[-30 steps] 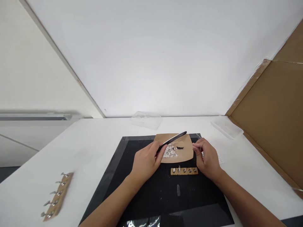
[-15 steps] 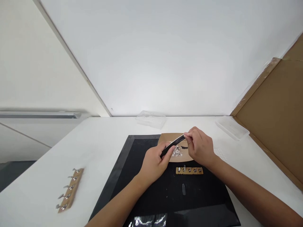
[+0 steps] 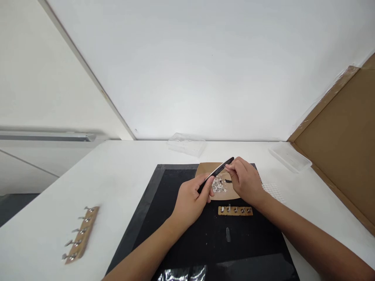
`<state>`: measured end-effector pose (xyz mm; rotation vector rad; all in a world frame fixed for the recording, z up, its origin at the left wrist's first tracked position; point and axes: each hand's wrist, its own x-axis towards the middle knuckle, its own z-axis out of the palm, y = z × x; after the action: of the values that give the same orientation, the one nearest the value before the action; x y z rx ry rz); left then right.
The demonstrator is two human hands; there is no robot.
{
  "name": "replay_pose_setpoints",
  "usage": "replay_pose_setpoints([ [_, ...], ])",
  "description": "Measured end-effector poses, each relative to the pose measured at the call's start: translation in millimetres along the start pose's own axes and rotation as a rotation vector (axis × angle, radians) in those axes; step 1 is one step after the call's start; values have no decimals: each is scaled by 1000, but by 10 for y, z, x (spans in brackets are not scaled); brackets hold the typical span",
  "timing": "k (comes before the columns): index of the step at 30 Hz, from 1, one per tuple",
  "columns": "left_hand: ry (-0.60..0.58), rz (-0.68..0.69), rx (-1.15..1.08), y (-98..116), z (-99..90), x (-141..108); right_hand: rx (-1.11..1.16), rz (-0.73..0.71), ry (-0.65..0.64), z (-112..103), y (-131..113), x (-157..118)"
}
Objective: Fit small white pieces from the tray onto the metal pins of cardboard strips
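White tabletop [image 3: 125, 171], black mat [image 3: 175, 173]: tip of the black strip [image 3: 220, 169] uncovered again.
Left hand [image 3: 187, 201] grips it, slanted over the brown sheet [image 3: 205, 168]; right hand's [image 3: 247, 181] pinch has shifted off its end, contents unclear.

From where I'm standing, no writing can be read on anything here: not a word, label, brand, number or sign (and the pale bits heaped on the brown sheet [image 3: 205, 168] are too small to make out for any marks).
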<state>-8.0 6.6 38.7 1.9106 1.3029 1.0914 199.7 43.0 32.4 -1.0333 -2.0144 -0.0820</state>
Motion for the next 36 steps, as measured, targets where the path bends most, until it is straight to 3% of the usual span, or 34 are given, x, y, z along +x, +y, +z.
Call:
replay_pose_setpoints([
  [5,-30,-24,-33,-32,22,7,103,29,-8,56,-21,0],
  [10,52,69,84,-70,66,-29,119,29,-28,100,-109,-52],
  [15,121,109,157,-80,96,-50,78,77,35,111,-107,-31],
  [19,121,119,184,-90,107,-60,111,61,-46,104,-115,-16],
  [24,144,133,244,-119,123,-75,7,95,10,94,-103,23],
  [29,156,175,263,-139,130,-72,34,58,-68,88,-113,44],
  [32,155,177,286,-151,129,-69,-17,71,-7,84,-115,44],
  [36,149,191,287,-168,130,-72,89,39,-97,85,-149,33],
])
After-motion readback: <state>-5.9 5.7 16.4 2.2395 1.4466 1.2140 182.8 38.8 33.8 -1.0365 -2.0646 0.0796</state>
